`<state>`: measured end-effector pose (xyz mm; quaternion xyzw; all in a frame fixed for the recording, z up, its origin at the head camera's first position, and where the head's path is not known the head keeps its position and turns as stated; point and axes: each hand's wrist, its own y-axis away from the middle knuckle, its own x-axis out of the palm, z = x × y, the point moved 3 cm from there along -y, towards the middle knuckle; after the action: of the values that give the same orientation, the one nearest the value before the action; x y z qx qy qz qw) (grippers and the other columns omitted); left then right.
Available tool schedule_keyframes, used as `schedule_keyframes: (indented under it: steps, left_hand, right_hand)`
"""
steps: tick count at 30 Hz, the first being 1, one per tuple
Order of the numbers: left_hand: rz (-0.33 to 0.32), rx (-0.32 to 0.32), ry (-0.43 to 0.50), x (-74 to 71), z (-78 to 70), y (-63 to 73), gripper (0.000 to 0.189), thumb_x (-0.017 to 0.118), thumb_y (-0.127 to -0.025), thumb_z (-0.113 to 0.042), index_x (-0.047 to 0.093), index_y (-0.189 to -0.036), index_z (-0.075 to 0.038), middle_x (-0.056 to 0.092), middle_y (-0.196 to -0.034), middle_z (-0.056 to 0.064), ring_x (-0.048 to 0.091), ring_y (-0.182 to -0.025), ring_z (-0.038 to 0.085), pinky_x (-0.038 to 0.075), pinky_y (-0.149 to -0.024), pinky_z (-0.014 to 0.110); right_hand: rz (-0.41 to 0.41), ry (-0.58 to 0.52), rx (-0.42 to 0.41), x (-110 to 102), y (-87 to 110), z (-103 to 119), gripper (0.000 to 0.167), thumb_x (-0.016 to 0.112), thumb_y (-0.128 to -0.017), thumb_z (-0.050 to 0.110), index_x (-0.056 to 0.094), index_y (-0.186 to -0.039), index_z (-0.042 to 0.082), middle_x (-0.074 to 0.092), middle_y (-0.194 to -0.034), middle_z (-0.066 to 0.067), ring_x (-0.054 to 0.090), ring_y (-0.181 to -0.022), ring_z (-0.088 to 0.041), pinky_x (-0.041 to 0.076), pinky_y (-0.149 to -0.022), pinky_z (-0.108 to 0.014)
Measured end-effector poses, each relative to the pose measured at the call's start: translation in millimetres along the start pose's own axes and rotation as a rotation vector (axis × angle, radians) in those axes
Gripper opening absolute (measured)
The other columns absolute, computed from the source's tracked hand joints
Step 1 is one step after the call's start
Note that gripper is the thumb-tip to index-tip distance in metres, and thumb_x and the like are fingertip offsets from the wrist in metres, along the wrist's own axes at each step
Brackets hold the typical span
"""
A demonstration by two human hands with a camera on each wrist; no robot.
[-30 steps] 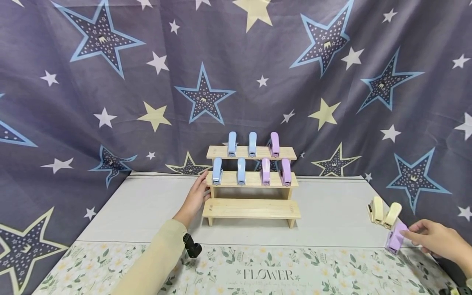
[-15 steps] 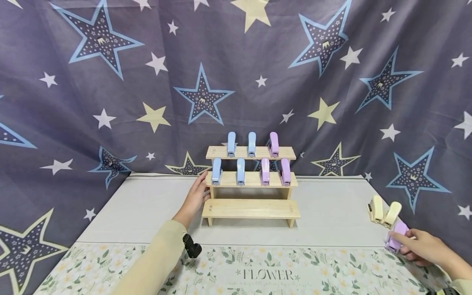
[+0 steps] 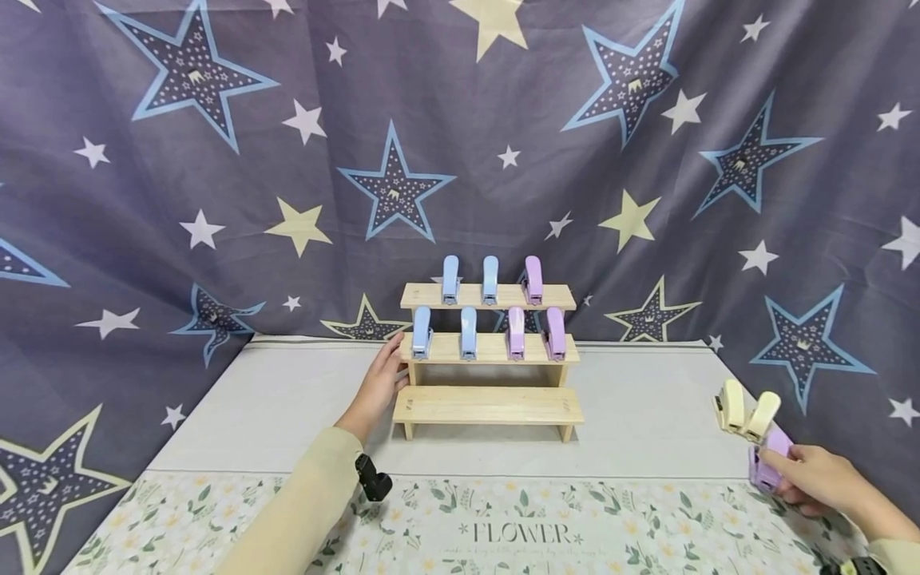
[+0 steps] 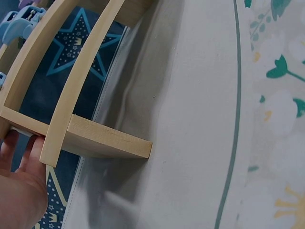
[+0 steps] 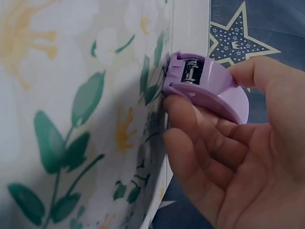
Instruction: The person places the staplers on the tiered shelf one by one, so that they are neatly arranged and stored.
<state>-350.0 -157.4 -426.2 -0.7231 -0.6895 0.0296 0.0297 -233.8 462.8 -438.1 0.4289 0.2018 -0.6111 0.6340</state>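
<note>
At the table's right edge, my right hand [image 3: 822, 479] pinches a purple hole punch [image 3: 769, 459] between thumb and fingers. In the right wrist view its spring and metal pin show in a dark window of the purple hole punch [image 5: 207, 83], low against the tablecloth. Two cream hole punches [image 3: 731, 406] stand just behind it. My left hand [image 3: 379, 382] holds the left end of a three-step wooden stand [image 3: 489, 406], fingers at the middle step. In the left wrist view the fingertips of my left hand [image 4: 24, 181] reach behind the stand's side.
Blue hole punches [image 3: 469, 331] and purple hole punches [image 3: 516, 331] line the top and middle steps. The bottom step is bare wood. A starry curtain [image 3: 302, 160] hangs behind the table. The tablecloth [image 3: 532, 531] has a floral front band.
My right hand has moved left and closed its fingers farther round the purple hole punch, which stays nearly in place. My left hand has kept its hold on the stand.
</note>
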Motion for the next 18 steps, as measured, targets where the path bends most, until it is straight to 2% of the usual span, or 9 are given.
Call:
schedule_keyframes:
  steps: [7,18]
  left_hand:
    - [-0.006,-0.003,-0.016,0.8,0.6,-2.0,0.05,0.026,-0.112,-0.022,0.021,-0.161,-0.014,0.028,-0.158,0.022,0.034,-0.138,0.042,0.032,-0.116,0.054]
    - [-0.018,-0.012,-0.027,0.7,0.6,-1.2,0.05,0.027,-0.112,-0.023,0.022,-0.161,-0.016,0.028,-0.159,0.02,0.034,-0.139,0.041,0.032,-0.116,0.054]
  right_hand:
    - [-0.023,0.009,-0.073,-0.7,1.8,10.1,0.039,0.049,-0.102,0.039,0.049,-0.081,0.007,0.06,-0.067,-0.001,0.058,-0.057,-0.016,0.056,-0.049,-0.031]
    - [-0.101,0.07,-0.256,6.3,13.2,69.2,0.037,0.052,-0.104,0.037,0.055,-0.082,0.007,0.062,-0.064,-0.002,0.061,-0.058,-0.017,0.056,-0.049,-0.029]
